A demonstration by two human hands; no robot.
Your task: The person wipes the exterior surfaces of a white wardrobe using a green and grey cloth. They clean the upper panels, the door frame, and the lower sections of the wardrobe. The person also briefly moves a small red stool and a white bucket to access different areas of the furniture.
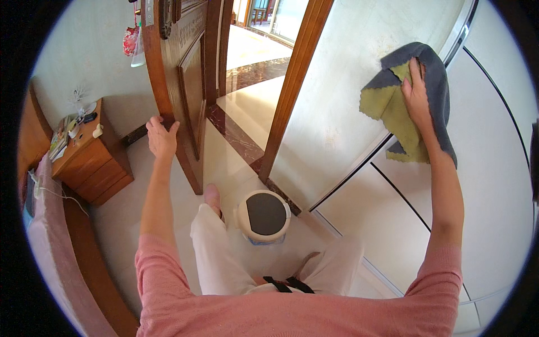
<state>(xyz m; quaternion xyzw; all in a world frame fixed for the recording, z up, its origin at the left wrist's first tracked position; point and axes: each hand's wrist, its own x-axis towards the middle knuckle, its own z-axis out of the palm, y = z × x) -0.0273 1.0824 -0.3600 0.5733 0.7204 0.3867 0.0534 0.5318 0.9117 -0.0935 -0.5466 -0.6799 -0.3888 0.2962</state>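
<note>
From here, the cloth [396, 104] lies right at the right hand [417, 101], whose fingers grasp it beside the pale wall [331, 101], its length running near to far; the left hand [163, 139], well apart, meets the wooden door [190, 95], grip unclear.

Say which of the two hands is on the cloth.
The right hand, raised at the picture's right: it rests on the grey-and-olive cloth. The left hand is well apart, at the brown door's edge.
</note>
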